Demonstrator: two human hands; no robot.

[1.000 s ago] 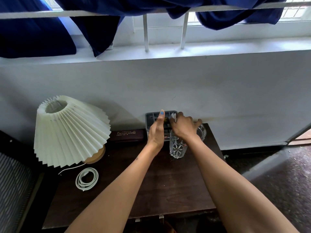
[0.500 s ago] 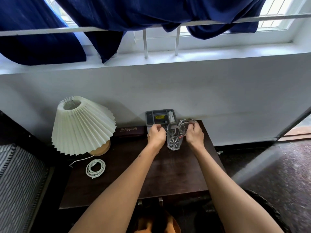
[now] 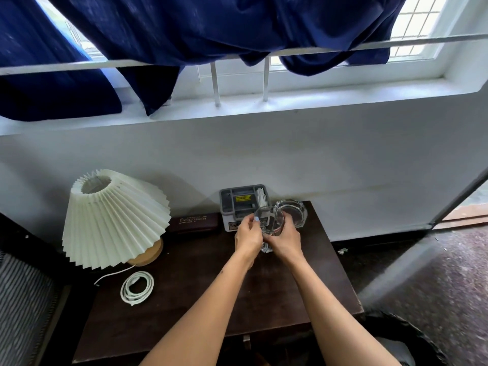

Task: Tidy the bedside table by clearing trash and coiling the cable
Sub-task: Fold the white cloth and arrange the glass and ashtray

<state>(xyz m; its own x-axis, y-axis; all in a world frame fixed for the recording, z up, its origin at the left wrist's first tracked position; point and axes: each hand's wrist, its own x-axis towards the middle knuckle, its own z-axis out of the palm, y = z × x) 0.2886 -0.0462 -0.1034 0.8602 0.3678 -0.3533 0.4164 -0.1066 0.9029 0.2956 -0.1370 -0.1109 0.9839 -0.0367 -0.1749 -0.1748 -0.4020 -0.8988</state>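
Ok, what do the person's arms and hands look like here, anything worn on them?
Both forearms are bare, no sleeves, watch or bracelets in view. The left hand has a light blue painted nail. No rings or gloves visible on it or the right hand.

white wall [image 3: 264,154], navy curtains [image 3: 184,27], perhaps speckled floor [image 3: 435,273].

White cable [image 3: 137,287], neatly coiled, flat on dark bedside table [image 3: 184,299] near its front-left corner

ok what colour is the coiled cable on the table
White. The coiled cable lies on the dark wooden table in front of the lamp, clearest in the head view.
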